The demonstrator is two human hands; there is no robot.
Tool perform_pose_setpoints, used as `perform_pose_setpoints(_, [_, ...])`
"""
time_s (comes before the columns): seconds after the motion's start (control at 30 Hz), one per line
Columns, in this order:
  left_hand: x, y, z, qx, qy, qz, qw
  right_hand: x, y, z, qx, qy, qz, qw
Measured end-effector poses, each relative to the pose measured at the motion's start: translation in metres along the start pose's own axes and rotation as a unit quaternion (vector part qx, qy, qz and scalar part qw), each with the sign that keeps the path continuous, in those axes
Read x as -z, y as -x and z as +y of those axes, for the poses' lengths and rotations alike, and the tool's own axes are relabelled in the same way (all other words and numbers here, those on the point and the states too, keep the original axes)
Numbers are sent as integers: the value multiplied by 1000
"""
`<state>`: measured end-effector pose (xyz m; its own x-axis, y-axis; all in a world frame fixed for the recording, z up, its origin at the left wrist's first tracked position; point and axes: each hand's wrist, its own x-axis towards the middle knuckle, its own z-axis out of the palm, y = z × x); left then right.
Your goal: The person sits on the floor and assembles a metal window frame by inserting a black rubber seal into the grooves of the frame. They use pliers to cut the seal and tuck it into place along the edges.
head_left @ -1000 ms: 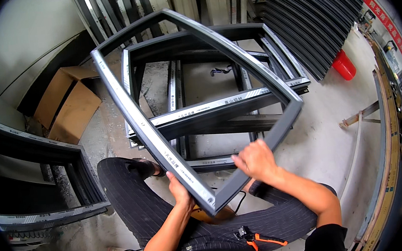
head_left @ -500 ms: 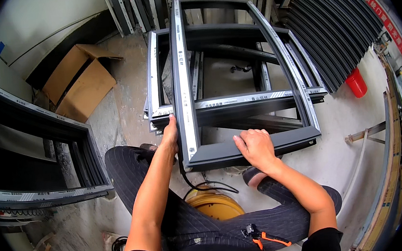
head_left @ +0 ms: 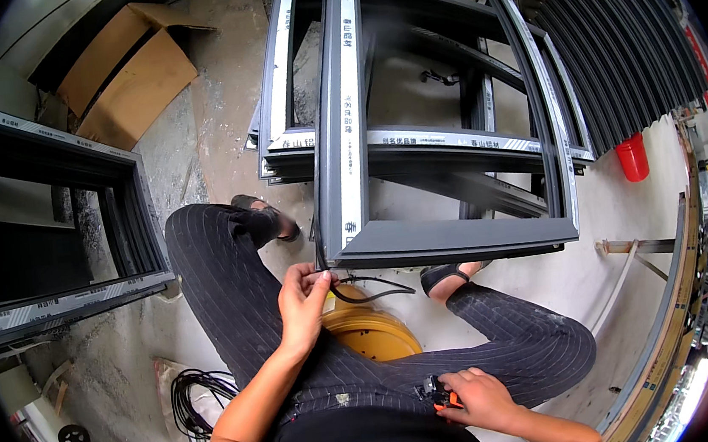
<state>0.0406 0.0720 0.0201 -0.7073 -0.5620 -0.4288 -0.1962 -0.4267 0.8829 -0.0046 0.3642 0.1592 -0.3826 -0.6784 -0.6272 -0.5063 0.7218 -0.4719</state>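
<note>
The left hand (head_left: 302, 304) is pinching what appears to be a black strip (head_left: 360, 300) at the uppermost frame's (head_left: 457, 233) near-left corner; the right hand (head_left: 480, 400) is gripping orange-handled pliers (head_left: 435, 390) on the lap (head_left: 370, 390).

Two bare hands are shown, a left hand (head_left: 303, 304) and a right hand (head_left: 480, 400), with one orange-and-black hand cutter (head_left: 435, 391), one cardboard box (head_left: 141, 92), one red bucket (head_left: 633, 158) and two sandals (head_left: 436, 278). Window frames (head_left: 458, 235) are seen in two groups, their total indeterminable.
</note>
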Motion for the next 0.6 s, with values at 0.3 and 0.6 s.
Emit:
perform_pose_setpoints(0.3, [-16,13,-10,-11,-70,42,997,-11,-26,8,0,-143,34,989])
perform_pose_setpoints(0.6, [-8,20,-9,36,32,60,997,-18,-84,25,-31,-841,-49,539])
